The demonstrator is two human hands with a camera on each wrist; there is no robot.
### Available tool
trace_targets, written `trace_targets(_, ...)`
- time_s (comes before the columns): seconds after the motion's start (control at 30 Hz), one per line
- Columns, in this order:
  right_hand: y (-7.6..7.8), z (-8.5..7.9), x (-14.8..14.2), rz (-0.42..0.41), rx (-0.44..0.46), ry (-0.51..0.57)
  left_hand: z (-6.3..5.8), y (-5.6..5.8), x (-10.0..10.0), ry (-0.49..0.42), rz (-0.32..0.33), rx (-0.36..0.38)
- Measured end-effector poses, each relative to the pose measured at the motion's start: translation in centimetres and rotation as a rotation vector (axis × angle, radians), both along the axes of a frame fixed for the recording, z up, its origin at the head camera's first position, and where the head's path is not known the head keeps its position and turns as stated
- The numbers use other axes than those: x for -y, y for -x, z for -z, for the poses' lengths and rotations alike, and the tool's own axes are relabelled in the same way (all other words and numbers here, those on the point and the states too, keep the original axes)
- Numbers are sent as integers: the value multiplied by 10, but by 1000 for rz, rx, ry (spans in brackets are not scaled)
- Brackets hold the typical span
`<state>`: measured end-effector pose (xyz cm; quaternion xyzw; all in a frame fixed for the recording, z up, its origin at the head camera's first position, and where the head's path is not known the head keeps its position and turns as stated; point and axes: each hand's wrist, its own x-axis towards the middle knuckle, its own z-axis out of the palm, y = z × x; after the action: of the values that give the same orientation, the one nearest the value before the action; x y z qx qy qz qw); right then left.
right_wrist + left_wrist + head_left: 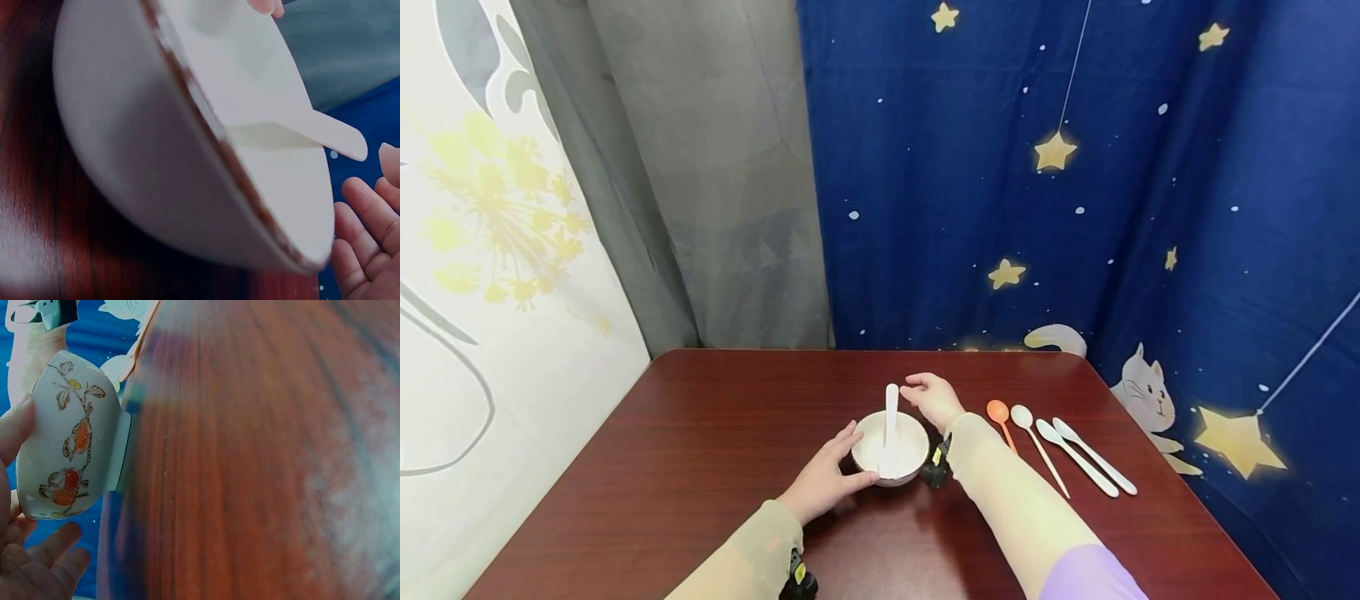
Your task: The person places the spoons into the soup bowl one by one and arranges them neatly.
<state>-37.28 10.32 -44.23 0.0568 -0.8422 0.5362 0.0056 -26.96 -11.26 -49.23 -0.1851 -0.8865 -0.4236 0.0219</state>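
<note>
A white bowl (pixel 861 454) with a brown rim stands on the table, and orange fruit on a branch is painted on its outside (pixel 103 444). My left hand (pixel 826 482) holds the bowl at its left side, thumb at the front rim and fingers spread along the far side. A white spoon (pixel 891 408) leans inside the bowl, its handle (pixel 340 134) rising past the far rim. Beside that handle, my right hand (pixel 934 400) has loosely bent fingers with nothing between them. Its fingers (pixel 359 215) show apart from the handle in the right wrist view.
Right of my right forearm lie an orange spoon (pixel 997 411), a cream spoon (pixel 1022 416) and two white utensils (pixel 1078 460), (pixel 1097 454) side by side. The dark red wooden table (pixel 715 433) meets a blue star-patterned curtain (pixel 940 208) and a grey curtain (pixel 722 208) behind.
</note>
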Motion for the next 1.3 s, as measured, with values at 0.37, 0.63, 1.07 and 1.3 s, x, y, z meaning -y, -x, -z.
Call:
trace_targets(0.37,-6,-1,-20,90,-24,60,0,0,1,4,1,2)
trace_targets(0.63,-16,-1,-39,133,4,119,1,0,2,6,6,2)
trace_targets(1.07,-33,0,-71,231,-37,162,3,1,1,10,-4,1)
trace_targets(1.3,-46,0,-87,257,-27,119,4,1,0,1,1,-14)
